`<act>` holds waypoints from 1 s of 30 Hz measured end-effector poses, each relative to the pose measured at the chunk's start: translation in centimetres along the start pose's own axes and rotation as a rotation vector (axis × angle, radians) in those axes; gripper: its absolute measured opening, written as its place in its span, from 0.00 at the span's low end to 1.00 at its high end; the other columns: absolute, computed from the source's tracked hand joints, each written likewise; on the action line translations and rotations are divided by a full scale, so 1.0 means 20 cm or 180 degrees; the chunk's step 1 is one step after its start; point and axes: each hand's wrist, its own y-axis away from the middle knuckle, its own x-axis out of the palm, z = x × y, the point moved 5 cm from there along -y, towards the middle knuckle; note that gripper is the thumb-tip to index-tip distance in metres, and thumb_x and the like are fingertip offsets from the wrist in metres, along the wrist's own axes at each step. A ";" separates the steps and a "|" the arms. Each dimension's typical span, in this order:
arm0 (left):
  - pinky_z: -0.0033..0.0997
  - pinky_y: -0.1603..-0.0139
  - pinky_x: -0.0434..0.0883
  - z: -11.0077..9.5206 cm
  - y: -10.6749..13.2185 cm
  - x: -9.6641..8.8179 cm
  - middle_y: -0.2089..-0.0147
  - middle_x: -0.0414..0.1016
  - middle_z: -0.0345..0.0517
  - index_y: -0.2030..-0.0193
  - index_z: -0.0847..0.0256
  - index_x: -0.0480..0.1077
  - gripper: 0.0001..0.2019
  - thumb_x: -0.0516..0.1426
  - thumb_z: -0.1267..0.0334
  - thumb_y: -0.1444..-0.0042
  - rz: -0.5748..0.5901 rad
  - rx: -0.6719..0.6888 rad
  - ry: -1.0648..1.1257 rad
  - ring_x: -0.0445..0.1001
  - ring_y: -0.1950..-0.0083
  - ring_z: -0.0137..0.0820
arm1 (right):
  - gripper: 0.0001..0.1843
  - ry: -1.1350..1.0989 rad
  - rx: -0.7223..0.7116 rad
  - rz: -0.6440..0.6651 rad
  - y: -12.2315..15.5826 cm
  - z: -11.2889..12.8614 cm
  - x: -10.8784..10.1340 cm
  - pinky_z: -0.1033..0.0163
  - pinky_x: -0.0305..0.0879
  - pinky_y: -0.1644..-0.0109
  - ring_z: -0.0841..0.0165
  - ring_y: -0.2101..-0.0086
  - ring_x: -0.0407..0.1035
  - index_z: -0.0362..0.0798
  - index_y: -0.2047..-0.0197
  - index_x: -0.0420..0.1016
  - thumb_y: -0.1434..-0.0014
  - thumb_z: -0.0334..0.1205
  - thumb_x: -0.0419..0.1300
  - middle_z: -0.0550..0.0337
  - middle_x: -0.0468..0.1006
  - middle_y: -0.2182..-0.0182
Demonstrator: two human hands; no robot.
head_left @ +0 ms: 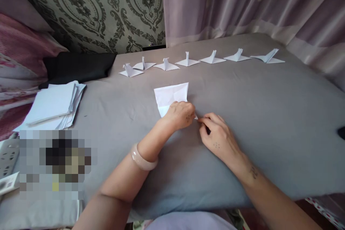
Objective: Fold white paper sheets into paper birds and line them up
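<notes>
A partly folded sheet of white paper [169, 94] lies on the grey cloth-covered table in front of me. My left hand [180, 114] is closed and rests on the paper's near right part, hiding some of it; a bangle circles that wrist. Just to the right, my right hand [217, 134] has its thumb and forefinger pinched at a small pointed corner of the same paper. The exact grip of the left fingers is covered by the back of that hand.
Several folded paper birds [188, 59] stand in a row across the far side of the table [269, 115]. A stack of white paper [51, 104] lies at left, beside a black cloth-like item [81, 65]. A power strip [8, 158] sits at the left edge. Curtains [229, 3] hang behind.
</notes>
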 end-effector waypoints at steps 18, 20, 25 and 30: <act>0.37 0.51 0.68 0.01 -0.04 -0.03 0.58 0.79 0.48 0.62 0.60 0.75 0.10 0.52 0.67 0.41 0.0373 -0.0080 0.0214 0.76 0.53 0.38 | 0.22 0.0370 -0.0445 0.0224 0.03 0.03 0.01 0.57 0.65 0.57 0.62 0.58 0.67 0.50 0.48 0.73 0.40 0.26 0.48 0.53 0.74 0.59; 0.36 0.51 0.68 0.01 -0.04 -0.03 0.57 0.79 0.47 0.62 0.60 0.74 0.09 0.52 0.67 0.41 0.0375 -0.0088 0.0239 0.76 0.53 0.37 | 0.22 0.0391 -0.0434 0.0261 0.03 0.04 0.01 0.57 0.65 0.57 0.61 0.58 0.67 0.49 0.48 0.73 0.41 0.26 0.48 0.52 0.74 0.59; 0.38 0.49 0.66 0.00 -0.01 -0.01 0.57 0.78 0.48 0.61 0.61 0.73 0.10 0.51 0.66 0.39 0.0194 0.0012 -0.0037 0.75 0.52 0.38 | 0.19 0.0157 -0.0299 0.0358 -0.01 0.02 -0.01 0.58 0.65 0.54 0.61 0.57 0.68 0.49 0.55 0.75 0.43 0.26 0.49 0.53 0.75 0.59; 0.38 0.55 0.66 -0.01 0.02 0.04 0.60 0.77 0.48 0.62 0.62 0.72 0.12 0.48 0.65 0.38 -0.0313 0.0178 -0.0307 0.75 0.57 0.37 | 0.14 -0.0952 -0.0001 0.0003 -0.10 0.01 -0.04 0.63 0.66 0.55 0.68 0.61 0.72 0.49 0.59 0.72 0.43 0.27 0.50 0.59 0.77 0.61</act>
